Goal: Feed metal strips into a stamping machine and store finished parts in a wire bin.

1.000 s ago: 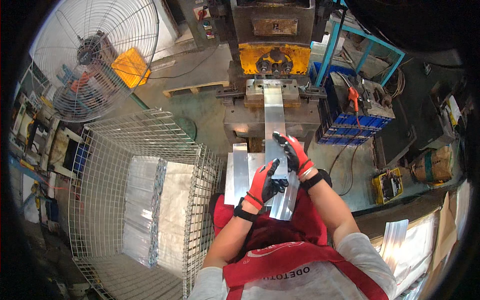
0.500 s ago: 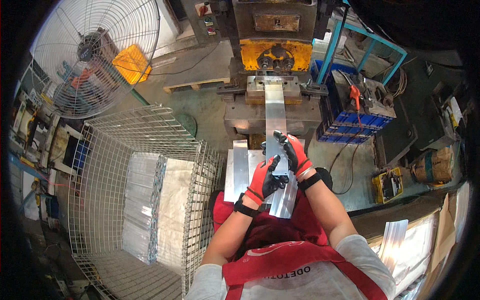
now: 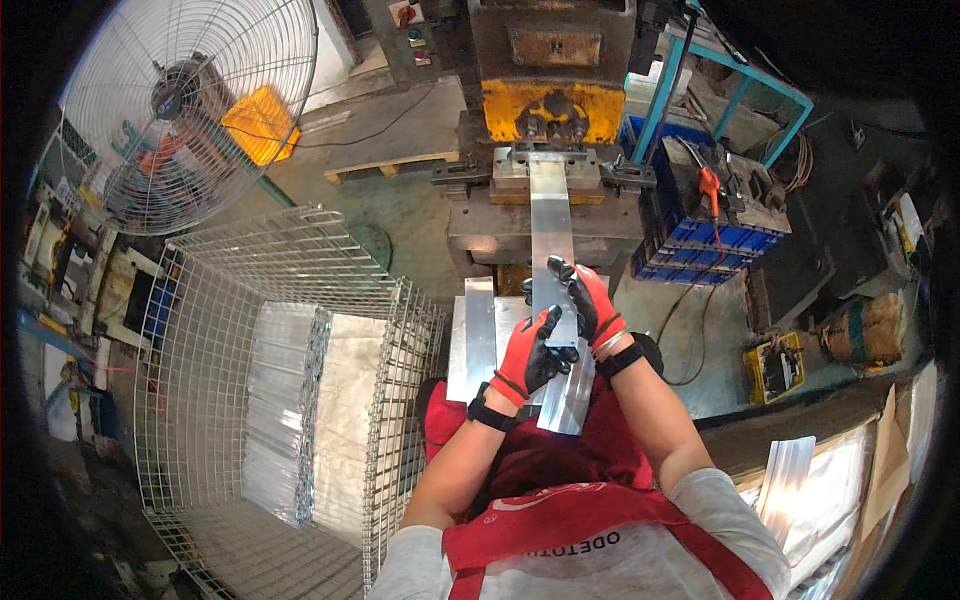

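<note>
A long flat metal strip point(image 3: 552, 235) runs from my hands to the press point(image 3: 548, 110), its far end lying in the die point(image 3: 510, 178). My left hand point(image 3: 538, 352), in a red and black glove, is closed on the strip's near end. Further up, my right hand point(image 3: 588, 302), gloved the same way, grips the strip's right edge. Beneath them a pale board point(image 3: 458, 375) carries another metal strip point(image 3: 480, 325) on its left. More shiny strips point(image 3: 568, 400) lie under my hands toward my lap, partly hidden.
On the left stands a wire mesh basket point(image 3: 395, 400) with stacked metal strips point(image 3: 275, 400) inside. Behind it is a large caged fan point(image 3: 185, 100). Blue crates point(image 3: 700, 250) with a red air gun point(image 3: 709, 185) are at the right. Further strips point(image 3: 785, 480) lie at the lower right.
My hands and the strip are nearly still, with the strip's far end staying in the die. The whole view has shifted very slightly.
</note>
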Motion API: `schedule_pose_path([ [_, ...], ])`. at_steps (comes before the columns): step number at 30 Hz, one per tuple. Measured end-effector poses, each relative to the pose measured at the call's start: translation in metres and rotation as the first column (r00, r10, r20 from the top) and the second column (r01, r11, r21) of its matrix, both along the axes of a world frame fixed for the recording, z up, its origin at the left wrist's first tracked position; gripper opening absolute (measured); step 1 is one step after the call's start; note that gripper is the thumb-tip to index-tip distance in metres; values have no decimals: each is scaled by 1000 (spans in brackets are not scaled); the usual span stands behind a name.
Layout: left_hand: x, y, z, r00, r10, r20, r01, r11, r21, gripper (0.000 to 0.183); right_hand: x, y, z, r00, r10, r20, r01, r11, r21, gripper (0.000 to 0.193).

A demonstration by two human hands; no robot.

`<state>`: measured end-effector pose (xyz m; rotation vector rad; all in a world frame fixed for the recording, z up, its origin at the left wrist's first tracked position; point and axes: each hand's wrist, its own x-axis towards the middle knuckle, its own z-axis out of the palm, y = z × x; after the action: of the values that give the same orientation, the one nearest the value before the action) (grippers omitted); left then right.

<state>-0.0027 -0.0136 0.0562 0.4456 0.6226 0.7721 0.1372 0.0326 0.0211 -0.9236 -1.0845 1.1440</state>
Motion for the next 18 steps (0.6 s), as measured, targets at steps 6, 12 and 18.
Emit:
schedule_pose_path([
  [6, -2, 0, -3, 996, -41, -82, 40, 999, -11, 29, -3, -1, -10, 995, -88, 51, 81, 988, 129, 26],
  [12, -7, 3, -10, 989, -103, -107, 113, 990, 91, 31, 1, 3, -7, 966, 94, -242, -153, 959, -240, 23],
  [18, -16, -18, -11, 968, -209, -139, 226, 967, 115, 30, 12, -15, 7, 970, -78, 228, 39, 985, 168, 29],
])
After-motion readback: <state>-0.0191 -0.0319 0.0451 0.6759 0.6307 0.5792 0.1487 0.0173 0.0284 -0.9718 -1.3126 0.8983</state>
